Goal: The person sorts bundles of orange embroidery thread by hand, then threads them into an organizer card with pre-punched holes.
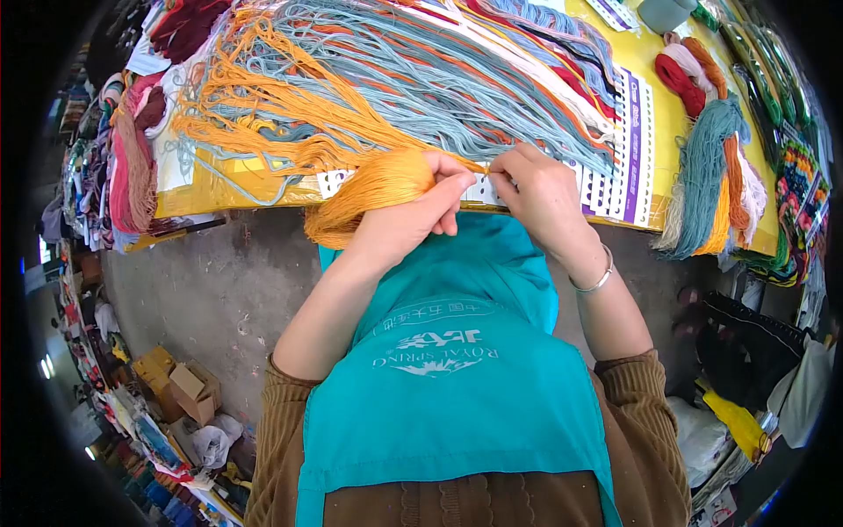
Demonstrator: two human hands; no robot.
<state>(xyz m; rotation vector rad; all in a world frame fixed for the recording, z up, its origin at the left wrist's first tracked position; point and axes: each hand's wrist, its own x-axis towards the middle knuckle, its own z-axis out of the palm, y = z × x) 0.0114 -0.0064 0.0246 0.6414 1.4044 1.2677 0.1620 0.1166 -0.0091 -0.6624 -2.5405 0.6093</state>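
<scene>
A thick bundle of orange-yellow thread point(378, 189) lies over my left hand point(417, 215), whose fingers are wrapped round its narrow end near the table's front edge. Just to the right, my right hand point(536, 189) pinches the end of the orange strands between thumb and fingertips. More orange strands point(263, 83) run from there to the upper left, on top of long blue-grey threads point(395, 79). White cards with punched holes and purple print point(637, 149) lie under the thread ends, right of my right hand.
The yellow table point(198, 198) spans the top. Teal, orange and white skeins point(707, 176) hang over its right front edge; pink skeins point(133, 162) hang at the left. Cardboard boxes point(195, 391) and plastic bags point(215, 439) sit on the floor at lower left.
</scene>
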